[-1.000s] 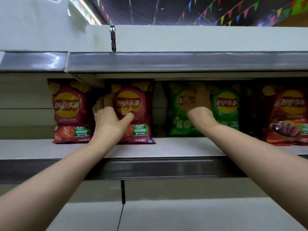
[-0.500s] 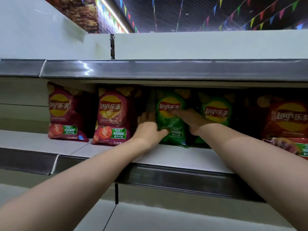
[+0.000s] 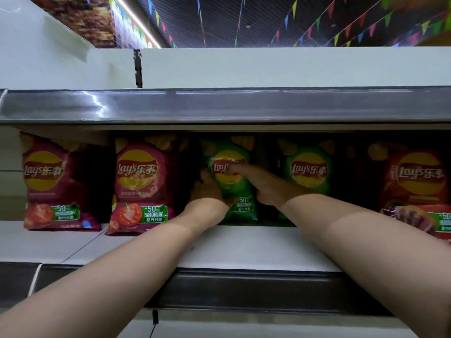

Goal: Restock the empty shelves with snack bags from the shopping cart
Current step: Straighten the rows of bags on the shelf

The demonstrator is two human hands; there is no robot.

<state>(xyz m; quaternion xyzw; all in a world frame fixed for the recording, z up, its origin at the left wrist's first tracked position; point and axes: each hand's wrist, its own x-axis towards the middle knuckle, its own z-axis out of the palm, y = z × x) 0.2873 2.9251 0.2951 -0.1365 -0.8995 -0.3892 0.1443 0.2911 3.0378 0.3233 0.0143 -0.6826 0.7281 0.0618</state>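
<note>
A green chip bag [image 3: 231, 184] stands upright in the middle of the white shelf [image 3: 256, 247]. My left hand [image 3: 207, 191] holds its left edge, thumb across the lower front. My right hand [image 3: 263, 184] clasps its right side, with the thumb laid over the logo. A second green bag [image 3: 308, 172] stands just to the right. Two dark red tomato bags [image 3: 144, 184] [image 3: 48, 184] stand to the left, and an orange-red bag [image 3: 417, 189] stands at the far right.
A grey price rail [image 3: 244, 289] runs along the shelf's front edge. The upper shelf's rail [image 3: 219, 106] hangs low over the bags' tops. A dark gap separates the second green bag from the orange-red one. The shopping cart is out of view.
My left hand left the second tomato bag and moved right to the green bag. My right hand slid down onto that bag's right side. The camera came closer.
</note>
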